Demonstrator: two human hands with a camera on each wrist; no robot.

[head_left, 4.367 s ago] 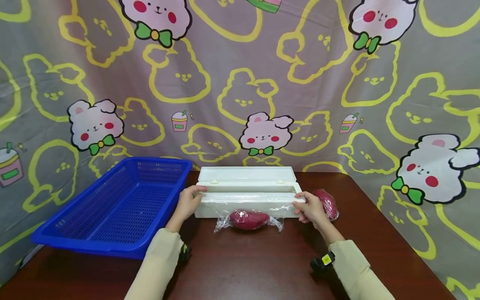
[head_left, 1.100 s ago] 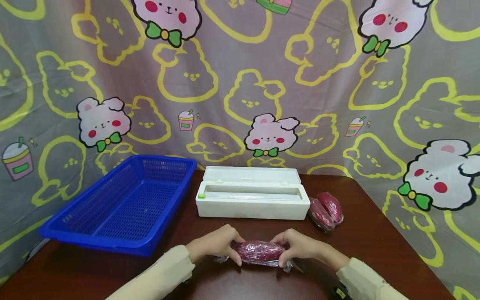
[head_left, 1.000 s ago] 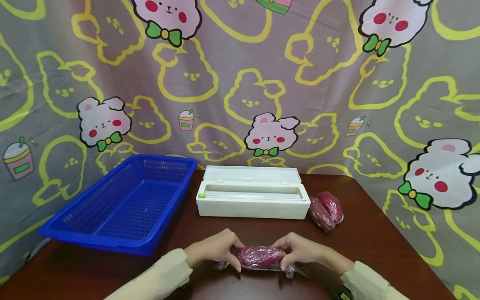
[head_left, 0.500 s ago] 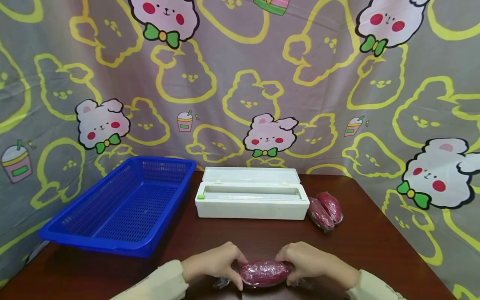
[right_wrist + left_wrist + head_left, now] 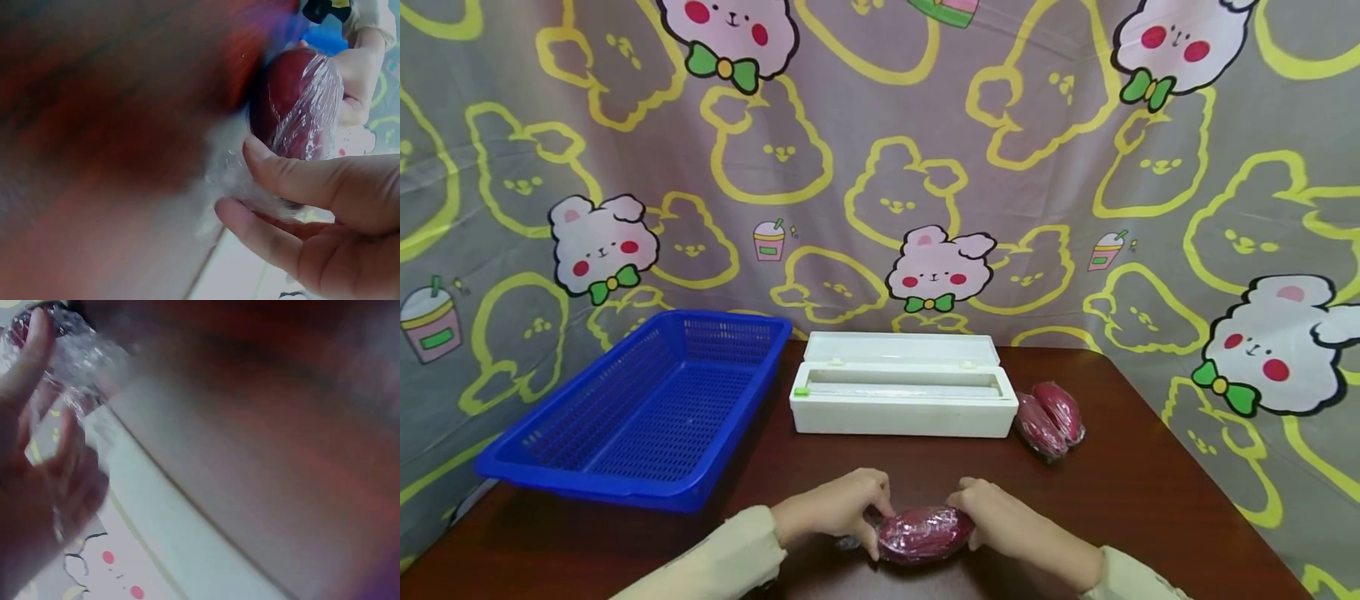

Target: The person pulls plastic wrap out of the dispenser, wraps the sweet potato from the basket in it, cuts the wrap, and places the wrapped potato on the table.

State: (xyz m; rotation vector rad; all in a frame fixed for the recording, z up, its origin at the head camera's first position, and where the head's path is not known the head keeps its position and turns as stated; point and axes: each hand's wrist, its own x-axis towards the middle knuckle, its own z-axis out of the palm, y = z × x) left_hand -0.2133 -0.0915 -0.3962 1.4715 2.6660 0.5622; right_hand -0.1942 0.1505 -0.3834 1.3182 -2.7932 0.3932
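Note:
A purple-red sweet potato (image 5: pixel 923 533) in shiny cling film lies crosswise between the two hands near the table's front. At its left end, the left hand (image 5: pixel 842 507) grips it with thumb and fingers; a crumpled film tail (image 5: pixel 81 353) shows beside that thumb in the left wrist view. The right hand (image 5: pixel 1011 525) is at the other end, its thumb and forefinger around the loose film tail (image 5: pixel 234 178) in the right wrist view. There the film stretches in creases over the sweet potato (image 5: pixel 290 103).
Behind the hands stands a white cling film dispenser box (image 5: pixel 902 418), lid raised, with a green slider (image 5: pixel 802 392). Two wrapped sweet potatoes (image 5: pixel 1051 421) lie against its right end. A blue plastic basket (image 5: pixel 700 492) occupies the table's left side. A patterned curtain (image 5: pixel 820 283) hangs behind.
Both hands have left the box's ends and hold the sweet potato, brought from the box's front towards the person. In the last half second it has shifted slightly away and tilted, right end higher.

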